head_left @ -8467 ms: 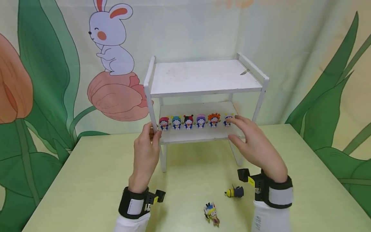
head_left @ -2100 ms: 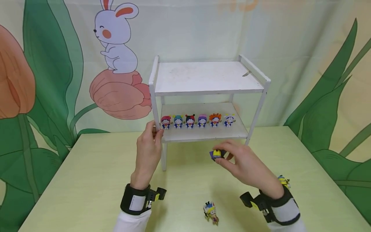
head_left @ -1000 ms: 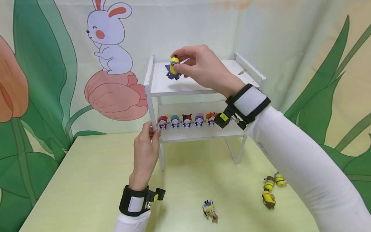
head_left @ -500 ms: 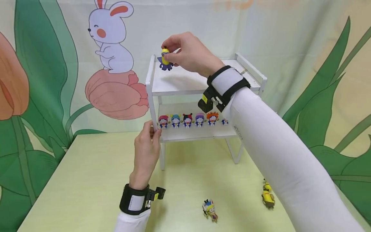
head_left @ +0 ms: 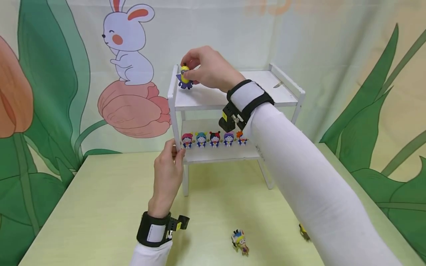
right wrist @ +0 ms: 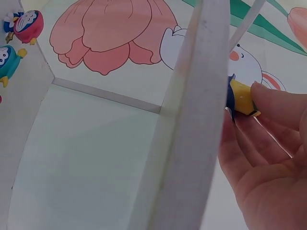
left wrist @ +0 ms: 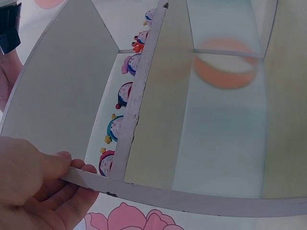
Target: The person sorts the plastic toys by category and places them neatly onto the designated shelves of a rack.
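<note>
Right hand [head_left: 213,70] pinches yellow toy [head_left: 184,75] over top board [head_left: 259,83] at nine o'clock, contact unclear; left hand [head_left: 168,173] grips white rack [head_left: 216,154] at eight o'clock.

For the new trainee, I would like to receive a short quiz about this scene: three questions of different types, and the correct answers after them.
1. True or false: the right hand holds a yellow Minion figurine at the left end of the top shelf.

2. Multiple choice: in the head view, what colour is the cap of the leftmost Doraemon-style figurine on the lower shelf?
A) teal
B) pinkish red
C) purple

3. Open question: what does the left hand grip?

Key:
1: True.
2: B.
3: The front left post of the white rack.
</note>
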Tool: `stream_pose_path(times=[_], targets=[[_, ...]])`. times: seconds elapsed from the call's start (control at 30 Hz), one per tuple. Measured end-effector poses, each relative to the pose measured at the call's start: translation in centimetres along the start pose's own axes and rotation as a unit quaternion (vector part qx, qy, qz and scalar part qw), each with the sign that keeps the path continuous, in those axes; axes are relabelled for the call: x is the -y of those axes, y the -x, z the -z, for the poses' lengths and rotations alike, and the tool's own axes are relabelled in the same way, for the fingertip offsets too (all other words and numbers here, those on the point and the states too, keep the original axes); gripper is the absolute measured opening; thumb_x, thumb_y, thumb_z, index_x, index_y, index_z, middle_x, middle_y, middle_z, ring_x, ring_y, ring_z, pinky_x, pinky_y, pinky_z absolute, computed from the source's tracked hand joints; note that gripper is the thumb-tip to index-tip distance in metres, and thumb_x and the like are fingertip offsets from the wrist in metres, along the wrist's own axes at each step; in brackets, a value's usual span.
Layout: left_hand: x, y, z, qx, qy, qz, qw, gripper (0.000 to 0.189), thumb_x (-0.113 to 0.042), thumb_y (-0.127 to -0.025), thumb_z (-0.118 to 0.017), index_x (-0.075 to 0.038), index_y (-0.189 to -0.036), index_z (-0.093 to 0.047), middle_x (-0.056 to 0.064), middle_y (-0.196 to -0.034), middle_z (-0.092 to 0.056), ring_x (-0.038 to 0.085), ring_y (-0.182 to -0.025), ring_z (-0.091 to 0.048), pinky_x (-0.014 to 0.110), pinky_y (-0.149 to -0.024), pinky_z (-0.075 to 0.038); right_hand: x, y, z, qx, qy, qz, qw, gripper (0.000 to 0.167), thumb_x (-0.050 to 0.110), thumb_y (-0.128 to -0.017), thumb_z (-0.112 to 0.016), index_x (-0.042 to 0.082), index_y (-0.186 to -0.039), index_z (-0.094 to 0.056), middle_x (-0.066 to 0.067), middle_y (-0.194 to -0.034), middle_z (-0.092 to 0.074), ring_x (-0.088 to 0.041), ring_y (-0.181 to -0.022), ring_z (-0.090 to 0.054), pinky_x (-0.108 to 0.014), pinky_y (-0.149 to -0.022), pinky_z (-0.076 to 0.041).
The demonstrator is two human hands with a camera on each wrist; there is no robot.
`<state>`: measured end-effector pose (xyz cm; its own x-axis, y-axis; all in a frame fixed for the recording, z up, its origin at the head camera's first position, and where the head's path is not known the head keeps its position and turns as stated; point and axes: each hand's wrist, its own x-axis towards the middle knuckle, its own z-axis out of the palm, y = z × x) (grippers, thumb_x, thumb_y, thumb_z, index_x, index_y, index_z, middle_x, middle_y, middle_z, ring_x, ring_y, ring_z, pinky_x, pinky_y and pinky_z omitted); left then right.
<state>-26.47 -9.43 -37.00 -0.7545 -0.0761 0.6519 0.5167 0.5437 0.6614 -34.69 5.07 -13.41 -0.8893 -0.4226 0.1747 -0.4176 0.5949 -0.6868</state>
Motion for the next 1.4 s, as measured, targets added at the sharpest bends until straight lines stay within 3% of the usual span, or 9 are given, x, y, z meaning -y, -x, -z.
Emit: stream_pose_path(times=[0.83,1.4], targets=[[-0.36,0.0,0.0,0.005,0.004,0.005,1.0,0.031,0.0,-0.094,-0.062,0.007,-0.123,-0.054,0.02,-0.094,-0.065,0.029,-0.08,-0.064,0.041,-0.07,-0.056,-0.16,-0.16,-0.15,0.009,-0.016,-0.02,0.9996,0.033,0.011,-0.095,-0.066,0.008,-0.127,-0.059,-0.006,-0.116,-0.06,-0.019,-0.097,-0.06,-0.027,-0.088,-0.049],[-0.5,-0.03,-0.13,0.007,0.007,0.004,0.9999,0.032,0.001,-0.094,-0.062,0.007,-0.124,-0.053,0.02,-0.094,-0.065,0.029,-0.08,-0.063,0.041,-0.07,-0.056,-0.58,0.02,0.16,0.018,-0.073,-0.013,0.9971,0.036,0.007,-0.093,-0.067,0.009,-0.128,-0.058,-0.009,-0.124,-0.056,-0.022,-0.106,-0.055,-0.031,-0.087,-0.051]])
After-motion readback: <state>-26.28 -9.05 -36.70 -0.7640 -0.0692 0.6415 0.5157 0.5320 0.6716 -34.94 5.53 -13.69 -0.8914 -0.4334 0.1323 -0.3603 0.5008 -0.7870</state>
